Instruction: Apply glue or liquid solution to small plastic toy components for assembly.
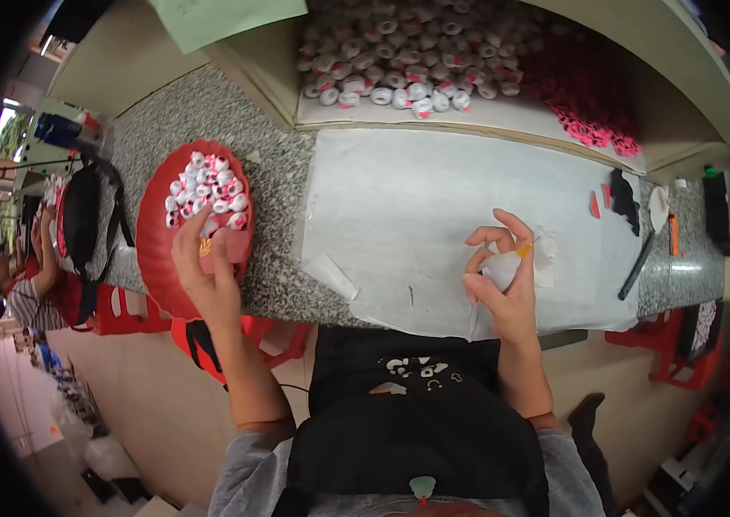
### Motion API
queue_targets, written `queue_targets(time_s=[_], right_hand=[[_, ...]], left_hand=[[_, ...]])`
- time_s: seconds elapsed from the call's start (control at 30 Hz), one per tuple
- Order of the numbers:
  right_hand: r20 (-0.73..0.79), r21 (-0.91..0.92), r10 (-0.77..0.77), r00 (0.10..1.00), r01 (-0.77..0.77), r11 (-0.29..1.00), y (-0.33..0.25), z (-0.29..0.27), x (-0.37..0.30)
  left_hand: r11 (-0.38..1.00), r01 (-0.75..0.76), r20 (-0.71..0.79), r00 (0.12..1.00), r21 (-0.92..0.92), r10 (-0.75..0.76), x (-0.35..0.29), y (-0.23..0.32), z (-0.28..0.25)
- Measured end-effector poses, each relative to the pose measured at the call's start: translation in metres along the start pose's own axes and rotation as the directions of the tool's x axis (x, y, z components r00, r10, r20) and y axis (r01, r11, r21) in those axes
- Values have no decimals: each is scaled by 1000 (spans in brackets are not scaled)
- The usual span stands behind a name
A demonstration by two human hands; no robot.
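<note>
My left hand (208, 280) reaches over a red scalloped tray (155, 258), fingers apart and fingertips close to a heap of small white pieces (207, 185) with pink and dark marks. I see nothing held in it, and whether it touches a piece I cannot tell. Above the white sheet (399, 224) on the bench, the fingers of my right hand (510, 289) curl round a white rounded object (499, 270), partly hidden by them. Something yellow-orange (524, 251) shows at one of its fingers. A crumpled white scrap (546, 257) lies just beyond that hand.
An open shelf (330, 116) at the back holds many white ring-like pieces (417, 65) and a pink pile (593, 125). Black scraps (623, 201), a black tool (636, 267) and an orange pen (673, 233) lie at the right. Another person (24, 284) sits far left.
</note>
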State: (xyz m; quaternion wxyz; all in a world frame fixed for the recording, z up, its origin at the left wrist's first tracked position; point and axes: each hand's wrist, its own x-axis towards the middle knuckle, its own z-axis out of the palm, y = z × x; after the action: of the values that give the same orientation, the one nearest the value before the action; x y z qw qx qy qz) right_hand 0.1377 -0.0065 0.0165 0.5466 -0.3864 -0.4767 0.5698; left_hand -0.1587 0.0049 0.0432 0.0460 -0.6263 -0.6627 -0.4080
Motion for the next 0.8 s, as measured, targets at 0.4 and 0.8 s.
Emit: queue_targets(time_s=[0.4,0.8], right_hand=[[-169,80,-53,984,67,994,-11,-29,-19],[-264,54,-44,964,60,997,-15,-44,-21]], left_hand=[[917,-289,284,887,-275,365,100,124,168],[849,-422,-170,856,316,489,151,138,223]])
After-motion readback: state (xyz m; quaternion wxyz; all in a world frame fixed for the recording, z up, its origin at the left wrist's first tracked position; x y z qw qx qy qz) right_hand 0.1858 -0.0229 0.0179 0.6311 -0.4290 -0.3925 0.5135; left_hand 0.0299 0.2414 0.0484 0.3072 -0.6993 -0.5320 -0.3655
